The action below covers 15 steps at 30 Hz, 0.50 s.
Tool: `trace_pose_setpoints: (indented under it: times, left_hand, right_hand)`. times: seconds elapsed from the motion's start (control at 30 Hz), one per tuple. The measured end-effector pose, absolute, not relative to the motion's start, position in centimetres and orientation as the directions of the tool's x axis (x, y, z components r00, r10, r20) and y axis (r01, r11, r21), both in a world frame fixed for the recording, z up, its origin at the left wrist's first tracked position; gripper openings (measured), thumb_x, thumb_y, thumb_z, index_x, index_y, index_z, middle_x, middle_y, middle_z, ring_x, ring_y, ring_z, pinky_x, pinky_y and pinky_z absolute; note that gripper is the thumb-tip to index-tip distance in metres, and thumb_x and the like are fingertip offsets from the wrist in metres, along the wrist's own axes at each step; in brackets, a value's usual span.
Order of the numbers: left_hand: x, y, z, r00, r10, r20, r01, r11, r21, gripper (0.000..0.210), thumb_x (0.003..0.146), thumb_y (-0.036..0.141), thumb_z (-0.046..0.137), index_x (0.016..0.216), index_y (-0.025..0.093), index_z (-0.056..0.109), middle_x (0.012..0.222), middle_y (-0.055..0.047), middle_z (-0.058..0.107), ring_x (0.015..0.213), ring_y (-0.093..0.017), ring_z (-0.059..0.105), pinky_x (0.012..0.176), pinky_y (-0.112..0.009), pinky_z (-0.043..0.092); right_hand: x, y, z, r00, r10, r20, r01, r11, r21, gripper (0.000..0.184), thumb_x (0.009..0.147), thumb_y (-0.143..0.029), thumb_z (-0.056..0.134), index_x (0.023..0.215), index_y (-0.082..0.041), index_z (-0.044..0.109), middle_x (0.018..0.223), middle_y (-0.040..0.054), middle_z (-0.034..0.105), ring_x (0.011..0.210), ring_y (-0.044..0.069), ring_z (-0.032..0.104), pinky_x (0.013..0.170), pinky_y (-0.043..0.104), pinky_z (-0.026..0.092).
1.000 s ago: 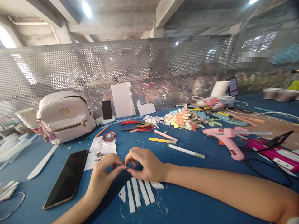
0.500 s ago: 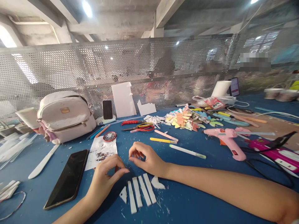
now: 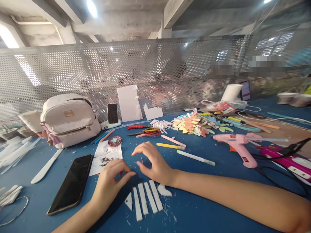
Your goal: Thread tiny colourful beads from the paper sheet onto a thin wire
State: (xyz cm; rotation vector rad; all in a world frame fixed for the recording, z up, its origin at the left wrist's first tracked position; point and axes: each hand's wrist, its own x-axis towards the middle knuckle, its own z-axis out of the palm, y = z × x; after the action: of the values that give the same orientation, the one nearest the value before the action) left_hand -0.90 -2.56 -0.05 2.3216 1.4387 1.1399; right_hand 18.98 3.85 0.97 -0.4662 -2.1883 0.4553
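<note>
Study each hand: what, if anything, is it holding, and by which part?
The right hand is open, with no held thing clearly visible. In the left hand, thumb and forefinger nearly meet; whether they pinch something tiny cannot be told.

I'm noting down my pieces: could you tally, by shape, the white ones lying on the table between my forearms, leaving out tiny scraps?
Long strips: 4
Triangular piece: 1
Irregular piece: 1
Total: 6
</note>
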Motion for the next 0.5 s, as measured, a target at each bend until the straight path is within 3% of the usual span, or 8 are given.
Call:
trace_pose_setpoints:
  times: [0.17, 0.23, 0.33, 0.5]
  left_hand:
    - [-1.19, -2.47, 0.02, 0.118, 0.854, 0.507, 0.601, -0.468, 0.648, 0.024, 0.089, 0.027, 0.064, 0.067, 0.02, 0.058, 0.066, 0.001, 0.058, 0.064, -0.016, 0.055, 0.063, -0.026, 0.043]
    - [-1.13, -2.52, 0.15, 0.128, 0.856, 0.501, 0.587, -0.472, 0.657, 0.024, 0.089, 0.027, 0.064, 0.066, 0.02, 0.059, 0.066, 0.001, 0.059, 0.064, -0.016, 0.056, 0.063, -0.026, 0.043]
    - [-1.06, -2.47, 0.37, 0.136, 0.862, 0.489, 0.586, -0.468, 0.661, 0.023, 0.089, 0.027, 0.064, 0.067, 0.02, 0.06, 0.067, 0.0, 0.061, 0.066, -0.017, 0.058, 0.065, -0.027, 0.043]
    - [-1.22, -2.24, 0.32, 0.12, 0.858, 0.499, 0.604, -0.462, 0.65, 0.024, 0.088, 0.028, 0.064, 0.066, 0.02, 0.059, 0.066, 0.0, 0.06, 0.065, -0.017, 0.057, 0.064, -0.026, 0.044]
  right_hand:
    - [18.99, 3.64, 0.76, -0.716, 0.371, 0.592, 0.152, 0.91, -0.387, 0.015, 0.091, -0.026, 0.066, 0.105, -0.021, 0.061, 0.091, 0.0025, 0.069, 0.086, 0.02, 0.057, 0.079, 0.033, 0.04]
    - [18.97, 3.92, 0.52, -0.697, 0.399, 0.596, 0.143, 0.891, -0.43, 0.008, 0.093, -0.027, 0.064, 0.096, -0.02, 0.065, 0.086, 0.0019, 0.071, 0.082, 0.018, 0.057, 0.078, 0.032, 0.042]
    - [18.94, 4.27, 0.34, -0.656, 0.45, 0.606, 0.106, 0.85, -0.516, 0.012, 0.094, -0.025, 0.063, 0.084, -0.02, 0.068, 0.082, 0.0018, 0.072, 0.079, 0.018, 0.057, 0.077, 0.03, 0.044]
    - [18.87, 4.27, 0.44, -0.619, 0.49, 0.614, 0.051, 0.805, -0.591, 0.009, 0.09, -0.026, 0.069, 0.083, -0.02, 0.071, 0.079, 0.0011, 0.072, 0.076, 0.017, 0.058, 0.073, 0.028, 0.046]
